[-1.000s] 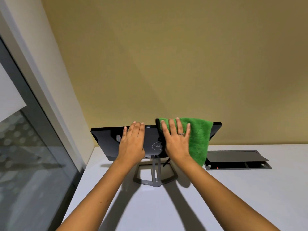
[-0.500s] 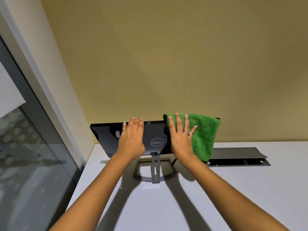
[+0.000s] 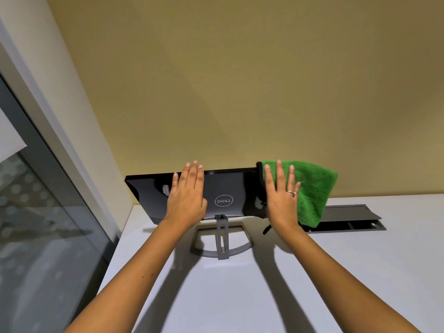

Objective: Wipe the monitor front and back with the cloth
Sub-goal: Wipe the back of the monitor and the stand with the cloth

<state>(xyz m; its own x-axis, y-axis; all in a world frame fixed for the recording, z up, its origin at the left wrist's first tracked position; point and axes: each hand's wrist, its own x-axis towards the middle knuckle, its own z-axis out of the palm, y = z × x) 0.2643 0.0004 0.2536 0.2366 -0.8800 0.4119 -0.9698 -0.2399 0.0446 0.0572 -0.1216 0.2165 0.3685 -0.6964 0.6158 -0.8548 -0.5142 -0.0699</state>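
A black monitor (image 3: 230, 188) stands on a grey stand on the white desk, its glossy back with the round logo turned toward me. My left hand (image 3: 187, 193) lies flat on the back panel left of the logo, fingers straight and reaching the top edge. My right hand (image 3: 281, 195), fingers spread and straight, presses a green cloth (image 3: 314, 191) against the right part of the back panel. The cloth covers the monitor's right end and hangs past it. The screen side is hidden.
The white desk (image 3: 240, 296) stretches toward me. A grey cable hatch (image 3: 348, 218) lies open in the desk to the right of the monitor. A yellow wall rises behind. A glass partition with a grey frame (image 3: 48, 212) runs along the left.
My right hand has slid the green cloth to the right along the monitor's back, from beside the logo to the right end. My left hand has stayed flat in place.
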